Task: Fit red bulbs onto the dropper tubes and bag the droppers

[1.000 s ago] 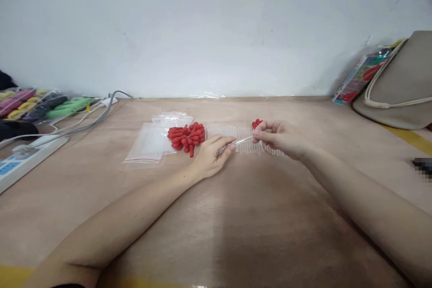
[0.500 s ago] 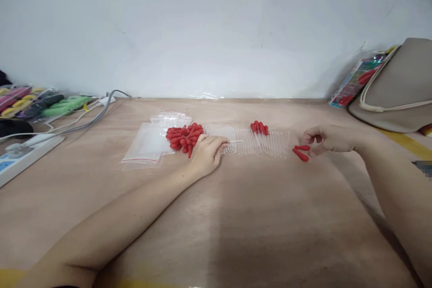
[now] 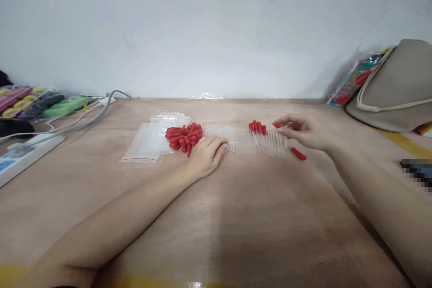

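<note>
Between the thumb and fingers of my left hand is a thin clear glass tube, its free end pointing right. A row of similar clear tubes lies on the table beneath and beyond it. My right hand pinches a red rubber bulb near the row's right end. Another red rubber bulb lies loose just below that hand. Several tubes in the row carry red bulbs on their far ends. A heap of red bulbs sits left of the row, behind my left hand.
Clear zip bags lie left of the heap. At the left edge are a white power strip, a grey cable and colourful packaged items. A beige bag stands back right, beside a clear package.
My right hand has picked up one of the two loose red bulbs and moved left and slightly away with it. My left hand stays nearly still with the tube.
</note>
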The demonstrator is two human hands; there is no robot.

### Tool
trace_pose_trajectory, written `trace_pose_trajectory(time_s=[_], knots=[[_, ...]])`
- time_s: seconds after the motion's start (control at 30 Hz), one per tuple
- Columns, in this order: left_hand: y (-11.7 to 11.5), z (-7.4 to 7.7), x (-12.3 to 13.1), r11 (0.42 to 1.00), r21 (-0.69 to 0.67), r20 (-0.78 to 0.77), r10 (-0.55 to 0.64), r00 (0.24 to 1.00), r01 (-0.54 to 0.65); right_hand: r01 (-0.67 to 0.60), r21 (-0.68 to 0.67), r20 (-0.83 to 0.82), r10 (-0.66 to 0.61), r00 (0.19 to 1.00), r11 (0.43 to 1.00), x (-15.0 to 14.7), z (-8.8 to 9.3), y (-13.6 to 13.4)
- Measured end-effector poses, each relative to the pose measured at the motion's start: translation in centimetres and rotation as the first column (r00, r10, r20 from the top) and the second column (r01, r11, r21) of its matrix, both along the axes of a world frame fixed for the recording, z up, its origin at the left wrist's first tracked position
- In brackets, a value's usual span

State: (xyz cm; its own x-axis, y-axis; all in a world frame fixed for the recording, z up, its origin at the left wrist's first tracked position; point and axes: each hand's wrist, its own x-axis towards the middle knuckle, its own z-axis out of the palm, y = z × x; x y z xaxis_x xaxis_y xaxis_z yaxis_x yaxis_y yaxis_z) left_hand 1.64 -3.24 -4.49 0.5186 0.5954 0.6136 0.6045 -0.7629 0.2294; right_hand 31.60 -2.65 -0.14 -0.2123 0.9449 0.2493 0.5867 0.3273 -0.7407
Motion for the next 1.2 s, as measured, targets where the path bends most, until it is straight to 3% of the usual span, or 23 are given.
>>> trace_pose_trajectory(time_s=[0.07, 0.13, 0.27, 0.67, 0.97, 1.2], knots=[[0.0, 0.0, 0.0, 1.000, -0.008, 0.007, 0.002, 1.000, -0.002, -0.127, 0.079, 0.019, 0.125, 0.992, 0.989, -3.4, -0.9, -0.7], [0.0, -0.1, -0.1, 1.000, -0.009, 0.029, 0.009, 1.000, -0.009, -0.160, 0.234, 0.025, 0.159, 0.987, 0.959, -6.4, -1.8, -1.4], [0.0, -0.2, -0.2, 1.000, -0.009, 0.048, -0.003, 0.999, 0.004, -0.177, 0.349, 0.051, 0.169, 0.984, 0.920, -9.1, -3.1, -2.3], [-0.1, 0.0, -0.1, 0.996, -0.037, 0.069, -0.079, 0.994, 0.082, -0.199, 0.367, -0.014, 0.220, 0.975, 0.909, -9.4, -3.7, -2.2], [0.1, -0.1, -0.2, 0.989, 0.031, 0.072, -0.147, 0.986, 0.145, -0.053, 0.395, -0.048, 0.078, 0.996, 0.917, -9.9, -4.8, -2.6], [0.2, -0.2, -0.6, 0.976, 0.104, -0.029, -0.188, 0.982, 0.190, -0.103, 0.474, 0.017, 0.107, 0.994, 0.875, -9.9, -5.5, -3.0]])
